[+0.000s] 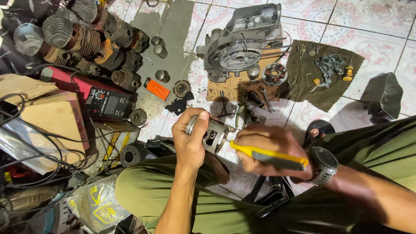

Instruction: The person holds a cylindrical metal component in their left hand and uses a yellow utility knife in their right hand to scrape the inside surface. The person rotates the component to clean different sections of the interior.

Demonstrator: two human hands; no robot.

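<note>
The person sits low over a tiled floor (372, 17), knees drawn up in olive-green trousers. The left hand (189, 138) is closed around a small metal piston (213, 135), thumb pressed over its ringed top, holding it up above the lap near the middle of the floor. The right hand (268, 149), with a dark wristwatch (324, 164) on the wrist, is clenched on a yellow-handled tool (271, 157) whose tip meets the piston's side; the tip itself is hidden by the fingers.

Beyond the hands, toward the far edge of the floor, a grey engine crankcase (242, 41) lies on a piece of brown cardboard (225, 90), with a round stator plate (274, 73) just beside it. To the right of that a dark cloth (312, 93) carries a small carburettor body (330, 65) and two yellow-handled screwdrivers (347, 73). A black cover (383, 97) stands near the right edge.

Along the left edge a heap of finned engine cylinders (86, 39) is piled up, with a black electrical box (108, 103), an orange block (157, 89), cardboard boxes (47, 121) and tangled cables (26, 147) nearer the person.
</note>
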